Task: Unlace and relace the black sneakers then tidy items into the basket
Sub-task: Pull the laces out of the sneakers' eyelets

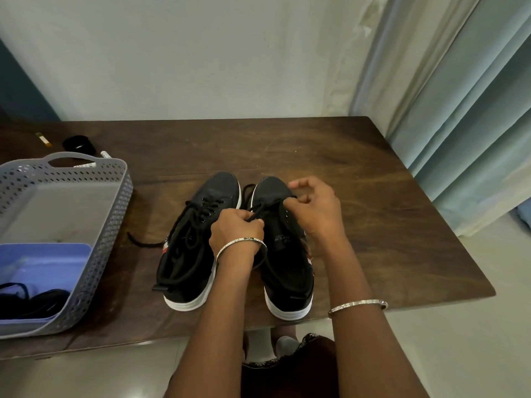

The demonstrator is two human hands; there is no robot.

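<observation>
I judge I'm about midway. The left sneaker [186, 254] sits loosely laced on the bench [373, 225]. The right sneaker [287, 254], just beside it, has its lace [260, 209] only through the toe eyelets. My left hand [235, 228] and right hand [313, 208] both have fingers [298, 201] pinching that lace (relacing, I think). Tidying into the basket [115, 214] is not yet done.

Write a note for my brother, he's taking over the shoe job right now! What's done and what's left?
Left hand pinches the lace over the right sneaker.
Right hand pinches the same lace near the toe eyelets.
Left sneaker stands laced but loose, beside the basket.
Both sneakers are on the table.
Left: lace the right sneaker's upper eyelets, then tidy items into the basket.
</observation>
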